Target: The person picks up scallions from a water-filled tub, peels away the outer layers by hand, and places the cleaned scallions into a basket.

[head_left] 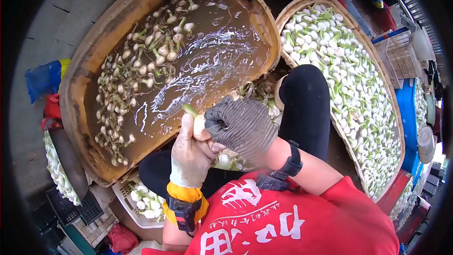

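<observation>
My left hand (191,156), in a pale glove with an orange cuff, is closed round a white bulb (200,128) with a short green stem. My right hand (243,125), in a grey striped glove, touches the bulb's right side with curled fingers; whether it grips anything else is hidden. Both hands are over the near edge of a big tub (78,94) of brown water. Unpeeled bulbs with roots (151,66) float along the tub's left part. Peelings and bulbs lie beneath my hands.
A large oval container (280,16) full of clean white bulbs stands at the right. At the lower left is a white basket (123,199) of bulbs. My dark-clothed knee (306,99) rises between tub and container. Blue bins (406,113) stand far right.
</observation>
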{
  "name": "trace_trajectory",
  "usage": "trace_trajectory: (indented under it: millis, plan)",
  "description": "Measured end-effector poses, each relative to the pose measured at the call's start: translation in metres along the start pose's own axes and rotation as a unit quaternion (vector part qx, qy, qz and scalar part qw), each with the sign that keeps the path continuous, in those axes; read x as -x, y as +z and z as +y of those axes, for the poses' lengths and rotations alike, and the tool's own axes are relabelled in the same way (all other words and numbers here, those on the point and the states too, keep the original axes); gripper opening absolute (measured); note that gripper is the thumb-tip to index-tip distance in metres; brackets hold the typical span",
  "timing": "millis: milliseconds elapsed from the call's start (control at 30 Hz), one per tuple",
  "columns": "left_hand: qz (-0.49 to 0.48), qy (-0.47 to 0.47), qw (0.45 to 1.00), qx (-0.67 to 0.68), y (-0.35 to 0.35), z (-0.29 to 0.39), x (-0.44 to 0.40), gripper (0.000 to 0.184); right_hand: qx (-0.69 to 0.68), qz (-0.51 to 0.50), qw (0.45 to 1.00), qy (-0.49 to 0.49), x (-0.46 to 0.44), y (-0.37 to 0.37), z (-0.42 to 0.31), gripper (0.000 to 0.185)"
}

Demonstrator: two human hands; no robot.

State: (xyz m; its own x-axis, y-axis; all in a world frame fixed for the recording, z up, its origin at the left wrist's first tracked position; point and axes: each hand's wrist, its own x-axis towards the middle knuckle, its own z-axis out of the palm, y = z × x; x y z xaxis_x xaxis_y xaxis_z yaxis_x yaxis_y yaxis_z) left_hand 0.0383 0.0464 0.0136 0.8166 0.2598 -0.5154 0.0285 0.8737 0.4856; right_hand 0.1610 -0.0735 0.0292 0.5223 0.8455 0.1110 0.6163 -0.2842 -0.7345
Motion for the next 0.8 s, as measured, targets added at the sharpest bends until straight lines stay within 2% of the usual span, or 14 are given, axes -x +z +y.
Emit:
trace_trajectory:
  millis: [67, 133, 200, 233, 300, 333, 367, 400, 433, 500, 567, 633, 767, 800]
  plan:
    - [-0.035, -0.001, 0.998, -0.052, 0.006, 0.004, 0.010, 0.045, -0.010, 0.025, 1.000, -0.014, 0.006, -0.001, -0.006, 0.010]
    - [-0.021, 0.002, 0.990, -0.137, 0.011, 0.011, 0.021, 0.048, -0.278, -0.102, 0.953, 0.070, 0.013, -0.011, -0.013, 0.011]
    - [-0.061, 0.012, 0.930, -0.363, 0.020, 0.025, 0.035, 0.067, -0.261, -0.079, 0.961, 0.044, 0.023, -0.010, -0.018, 0.012]
    - [-0.062, 0.015, 0.930, -0.363, 0.027, 0.028, 0.042, 0.067, -0.244, -0.059, 0.968, 0.021, 0.028, -0.011, -0.020, 0.015]
    - [-0.068, -0.051, 0.911, -0.404, 0.039, 0.030, 0.056, 0.065, -0.168, 0.117, 0.978, 0.024, 0.014, -0.025, -0.010, 0.011]
    - [-0.062, -0.072, 0.927, -0.362, 0.051, 0.028, 0.063, 0.064, -0.178, 0.250, 0.952, 0.025, 0.006, -0.030, 0.004, 0.009]
    - [-0.056, -0.063, 0.933, -0.351, 0.053, 0.023, 0.067, 0.064, -0.189, 0.336, 0.915, 0.115, -0.003, -0.039, 0.010, 0.009]
    - [-0.039, -0.049, 0.935, -0.350, 0.052, 0.019, 0.072, 0.060, -0.180, 0.397, 0.891, 0.126, -0.008, -0.040, 0.040, 0.011]
    - [-0.022, -0.035, 0.936, -0.349, 0.050, 0.014, 0.075, 0.056, -0.173, 0.370, 0.893, 0.189, -0.006, -0.047, 0.047, 0.012]
    - [-0.048, -0.006, 0.947, -0.318, 0.038, 0.003, 0.076, 0.048, -0.151, 0.330, 0.925, 0.110, 0.006, -0.031, 0.044, 0.016]
    - [-0.076, 0.017, 0.956, -0.282, 0.036, -0.006, 0.077, 0.042, -0.110, 0.183, 0.976, 0.050, 0.027, -0.024, 0.019, 0.022]
    - [-0.055, 0.017, 0.959, -0.276, 0.038, -0.011, 0.079, 0.041, -0.355, 0.104, 0.928, 0.051, 0.042, -0.009, 0.003, 0.025]
    - [-0.054, 0.057, 0.928, -0.365, 0.048, -0.006, 0.085, 0.045, -0.363, 0.043, 0.924, 0.112, 0.046, -0.015, -0.022, 0.032]
    - [-0.051, -0.003, 0.920, -0.389, 0.036, 0.003, 0.085, 0.038, -0.271, 0.041, 0.955, 0.115, 0.045, -0.015, -0.025, 0.037]
